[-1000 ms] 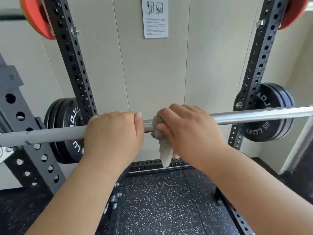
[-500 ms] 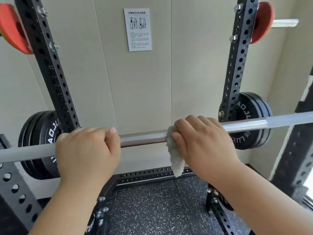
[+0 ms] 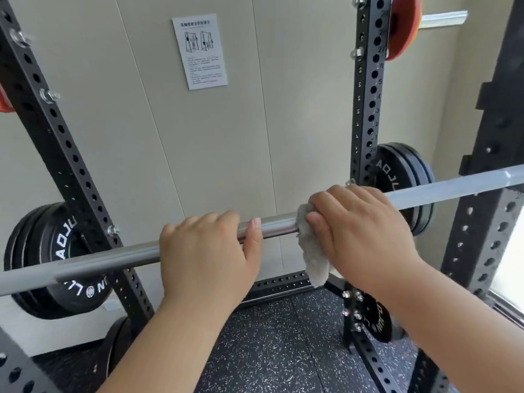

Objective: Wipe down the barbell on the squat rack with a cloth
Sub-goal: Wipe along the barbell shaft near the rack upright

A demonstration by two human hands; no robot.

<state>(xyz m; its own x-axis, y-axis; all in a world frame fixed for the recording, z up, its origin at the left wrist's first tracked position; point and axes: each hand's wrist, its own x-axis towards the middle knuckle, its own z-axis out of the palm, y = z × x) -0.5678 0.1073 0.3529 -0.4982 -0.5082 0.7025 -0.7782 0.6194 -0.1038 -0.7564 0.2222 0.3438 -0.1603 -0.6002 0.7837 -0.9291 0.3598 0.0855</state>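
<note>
Now, barbell (image 3: 278, 226): lies across the squat rack (image 3: 365, 109), its right end higher in view.
left hand (image 3: 207, 251): fingers curled over the barbell, gripping it.
right hand (image 3: 360, 225): clamps the cloth (image 3: 313, 251) round the barbell, near the left hand.
cloth: grey, loose end hanging below the barbell.

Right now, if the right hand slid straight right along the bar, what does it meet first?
Likely the front right upright, where the barbell crosses the rack; the shaft between it and the right hand with the cloth looks free. Depth unclear.
</note>
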